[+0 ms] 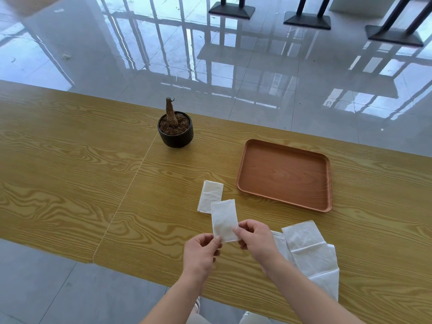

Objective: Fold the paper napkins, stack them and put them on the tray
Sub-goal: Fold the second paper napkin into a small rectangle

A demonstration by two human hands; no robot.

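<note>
Bare table [233, 160] lies between tray [284, 175] and potted stump [175, 128].

Count on the table [70, 160]: two folded napkins, namely a flat napkin [210, 196] and a held napkin [224, 218]; one tray [284, 175]; one pot [175, 133] with one stem [170, 112]. One heap [308, 253] of unfolded sheets, number of sheets not determinable. Two hands, a left hand [201, 253] and a right hand [254, 239]; three stands [231, 8] on the floor [93, 54].
</note>
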